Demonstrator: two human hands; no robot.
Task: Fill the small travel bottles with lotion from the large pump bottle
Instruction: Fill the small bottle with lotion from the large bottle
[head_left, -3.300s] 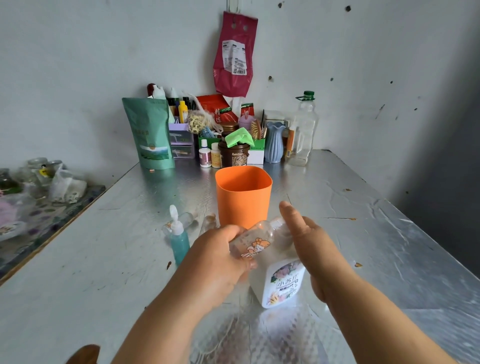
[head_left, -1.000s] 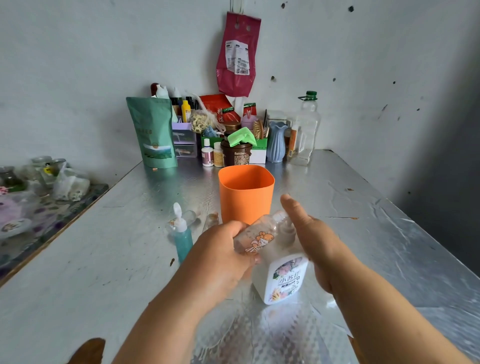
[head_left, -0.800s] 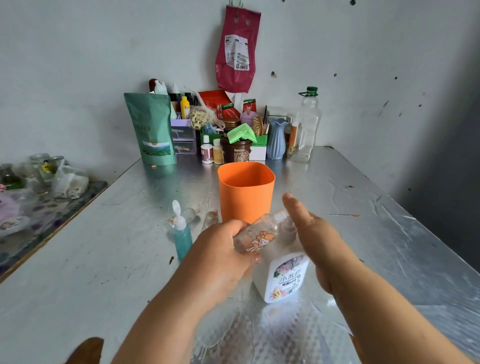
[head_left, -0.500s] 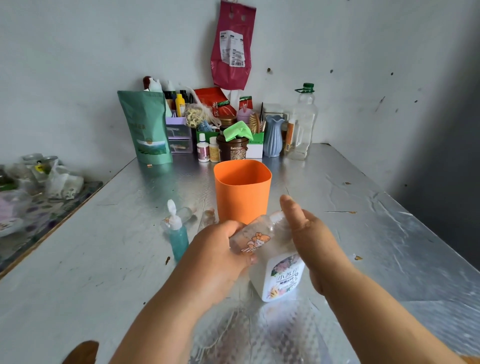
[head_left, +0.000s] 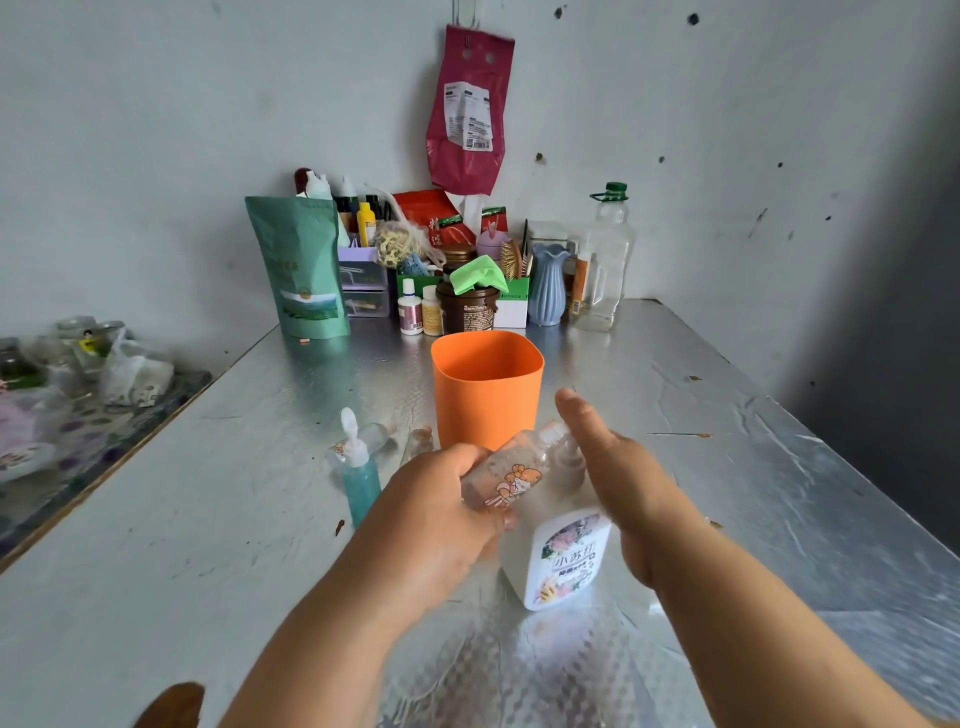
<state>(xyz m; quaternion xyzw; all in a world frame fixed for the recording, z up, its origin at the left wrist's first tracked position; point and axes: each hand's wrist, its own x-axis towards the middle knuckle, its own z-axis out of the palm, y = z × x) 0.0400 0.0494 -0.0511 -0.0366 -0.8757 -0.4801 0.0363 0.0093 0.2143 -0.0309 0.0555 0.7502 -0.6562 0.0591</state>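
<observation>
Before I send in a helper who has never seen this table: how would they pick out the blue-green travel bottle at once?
Find the orange cup midway along the silver table. Left of it, nearer the camera, stands the blue-green bottle. Only it is upright, tinted and white-capped; the clear little bottles behind it lie flat.

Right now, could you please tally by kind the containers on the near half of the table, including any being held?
Orange cup: 1
Large pump bottle: 1
Teal-filled bottle: 1
Clear travel bottles: 3
Total: 6
</observation>
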